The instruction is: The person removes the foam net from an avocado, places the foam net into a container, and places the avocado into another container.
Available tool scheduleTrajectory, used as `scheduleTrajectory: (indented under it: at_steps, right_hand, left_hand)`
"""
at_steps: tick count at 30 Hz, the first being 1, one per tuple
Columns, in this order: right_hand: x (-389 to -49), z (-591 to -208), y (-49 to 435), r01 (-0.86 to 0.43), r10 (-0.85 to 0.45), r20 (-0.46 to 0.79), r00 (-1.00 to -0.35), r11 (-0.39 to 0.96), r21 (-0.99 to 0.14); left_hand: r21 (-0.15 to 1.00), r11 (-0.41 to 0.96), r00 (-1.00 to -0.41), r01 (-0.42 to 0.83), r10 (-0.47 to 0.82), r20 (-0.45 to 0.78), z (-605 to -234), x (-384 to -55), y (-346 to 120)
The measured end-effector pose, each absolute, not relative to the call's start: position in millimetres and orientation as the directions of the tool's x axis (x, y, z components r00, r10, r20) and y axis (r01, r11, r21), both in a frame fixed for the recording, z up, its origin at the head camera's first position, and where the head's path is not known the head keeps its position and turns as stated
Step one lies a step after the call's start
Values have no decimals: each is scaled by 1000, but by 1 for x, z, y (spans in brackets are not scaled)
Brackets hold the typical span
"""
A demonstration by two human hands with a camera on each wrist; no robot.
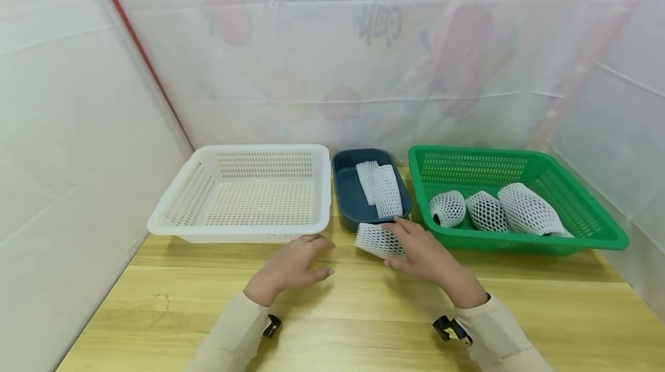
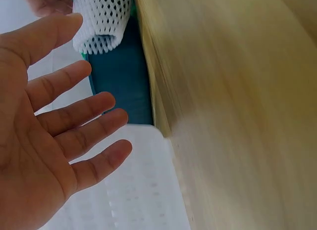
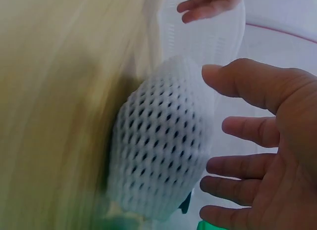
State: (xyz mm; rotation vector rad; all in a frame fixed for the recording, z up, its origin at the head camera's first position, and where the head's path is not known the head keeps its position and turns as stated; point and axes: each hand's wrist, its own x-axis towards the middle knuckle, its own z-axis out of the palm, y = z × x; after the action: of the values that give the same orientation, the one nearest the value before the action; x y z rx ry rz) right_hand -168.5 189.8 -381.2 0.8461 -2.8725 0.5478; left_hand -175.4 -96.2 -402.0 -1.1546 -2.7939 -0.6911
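Observation:
A white foam net sleeve (image 1: 378, 241) lies on the table in front of the dark blue bin (image 1: 355, 210). It looks rounded out, and dark shows through its mesh. My right hand (image 1: 421, 253) is over its right end with fingers spread; in the right wrist view the fingers are extended beside the foam net sleeve (image 3: 161, 141), not wrapped round it. To the left, my left hand (image 1: 293, 265) hovers near the front rim of the white basket (image 1: 236, 230), fingers loosely extended and holding nothing. The left wrist view shows the sleeve's open end (image 2: 101, 39) beyond the thumb.
Two flat foam net sleeves (image 1: 387, 190) lie in the blue bin. At the right, a green basket (image 1: 519, 242) holds three netted bulging things (image 1: 488, 211), with dark bits at some ends. White sheeting (image 1: 312, 43) hangs behind and at both sides of the wooden table (image 1: 353, 326).

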Motion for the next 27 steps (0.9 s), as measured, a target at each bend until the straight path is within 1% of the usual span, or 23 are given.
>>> scheduleTrajectory:
  at_steps: [8,13,21,24,27]
  right_hand:
    - [-166,-393,199,-512,-469,208,-859,797,-319]
    - [-167,-396,204,-499,-454,208,-866,814,-297]
    - [-170,-400,211,-474,-438,181,-880,818,-325]
    - [-172,-403,212,-466,-435,165,-885,822,-329]
    - [-174,-405,212,-450,-426,147,-893,826,-340]
  left_hand:
    - [402,590,-699,700,680,219,-404,-184,-73]
    - [417,615,-727,669,659,193,-407,-188,-61]
    - [418,651,-756,634,635,157,-409,-196,-48]
    - [425,638,-751,642,635,180,-409,-198,-45]
    - [431,609,-733,665,643,222,-409,-199,-42]
